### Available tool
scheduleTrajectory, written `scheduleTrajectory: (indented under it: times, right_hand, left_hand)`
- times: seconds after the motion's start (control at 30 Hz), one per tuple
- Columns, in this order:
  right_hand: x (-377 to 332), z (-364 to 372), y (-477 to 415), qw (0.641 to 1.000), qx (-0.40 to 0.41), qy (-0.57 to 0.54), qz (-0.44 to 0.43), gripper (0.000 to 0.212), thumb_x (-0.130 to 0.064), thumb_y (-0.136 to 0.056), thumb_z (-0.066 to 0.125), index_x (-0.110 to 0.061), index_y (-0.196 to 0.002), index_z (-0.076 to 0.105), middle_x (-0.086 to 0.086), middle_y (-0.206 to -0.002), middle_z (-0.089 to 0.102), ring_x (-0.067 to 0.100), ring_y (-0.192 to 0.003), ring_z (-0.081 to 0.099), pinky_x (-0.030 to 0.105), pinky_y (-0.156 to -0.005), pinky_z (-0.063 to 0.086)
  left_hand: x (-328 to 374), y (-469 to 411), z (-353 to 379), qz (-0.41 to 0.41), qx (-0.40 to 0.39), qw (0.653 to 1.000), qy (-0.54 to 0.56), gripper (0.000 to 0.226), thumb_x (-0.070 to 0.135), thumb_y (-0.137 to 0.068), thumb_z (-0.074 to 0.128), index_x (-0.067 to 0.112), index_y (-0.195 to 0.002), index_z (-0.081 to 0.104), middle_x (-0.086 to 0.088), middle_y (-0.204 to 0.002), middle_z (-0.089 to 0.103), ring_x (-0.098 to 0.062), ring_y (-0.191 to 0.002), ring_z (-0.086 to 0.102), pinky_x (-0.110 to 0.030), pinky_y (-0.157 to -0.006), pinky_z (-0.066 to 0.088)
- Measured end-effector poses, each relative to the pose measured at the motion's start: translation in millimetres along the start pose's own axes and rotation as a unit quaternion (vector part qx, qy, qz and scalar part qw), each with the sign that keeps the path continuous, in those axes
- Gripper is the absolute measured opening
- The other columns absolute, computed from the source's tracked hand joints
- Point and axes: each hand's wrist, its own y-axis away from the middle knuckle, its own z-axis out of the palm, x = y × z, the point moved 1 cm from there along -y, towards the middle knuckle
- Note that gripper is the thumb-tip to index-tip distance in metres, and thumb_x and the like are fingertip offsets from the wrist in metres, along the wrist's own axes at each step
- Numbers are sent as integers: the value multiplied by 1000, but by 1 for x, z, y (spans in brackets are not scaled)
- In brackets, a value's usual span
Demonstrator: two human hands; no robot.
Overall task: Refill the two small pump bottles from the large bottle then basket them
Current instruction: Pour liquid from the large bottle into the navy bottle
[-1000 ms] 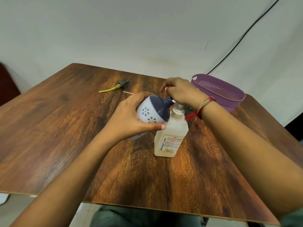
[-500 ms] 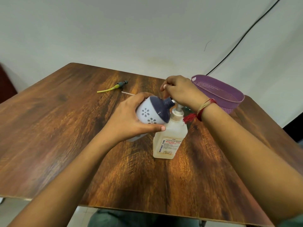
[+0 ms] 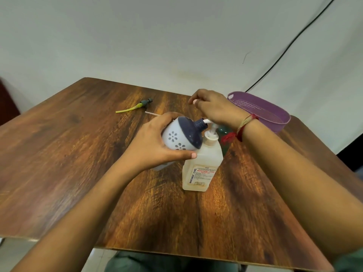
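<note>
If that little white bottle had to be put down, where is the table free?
The table is bare on its wide left side, nearer than the yellow pump tube, and in the strip before the large bottle, between the forearms. Crowded: around the left hand with the white bottle, the right hand, green bottle and basket.

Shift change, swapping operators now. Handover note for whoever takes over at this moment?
Left hand: grips the white small bottle, tilted, open neck at the spout of the large bottle.
Right hand: curled over the large bottle's pump head.
Green small bottle stands behind the large bottle, mostly hidden; basket at the far right, no bottle visible inside.
Done: white bottle's pump is off.
Left: finish filling, refit pumps, basket both. Green bottle's level can't be told.
</note>
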Motion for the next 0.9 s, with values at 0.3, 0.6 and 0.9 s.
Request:
scheduleTrajectory:
  times: [0.3,0.6,0.9]
  right_hand:
    - [11,16,2,999,7,-35,29,32,-8,-91,37,-30,-92,60,-1,-105,61,18,-98,57,33,-83,45]
    - [14,13,-5,997,-17,-46,53,33,-10,-91,44,-25,-68,62,2,-97,66,22,-95,61,33,-86,49]
    - [3,0,1,999,6,13,32,27,-27,-94,48,-17,-80,69,5,-92,70,23,-88,65,38,-84,53]
  left_hand:
    - [-5,3,2,19,15,1000,10,80,70,-54,72,30,-120,53,16,-110,59,0,-99,57,-27,-82,52]
    - [-6,0,4,13,22,999,19,77,70,-54,72,35,-120,51,16,-109,59,-1,-99,57,-30,-82,53]
    - [0,0,4,6,18,1000,15,75,73,-52,70,40,-116,49,21,-106,57,3,-97,56,-30,-82,53]
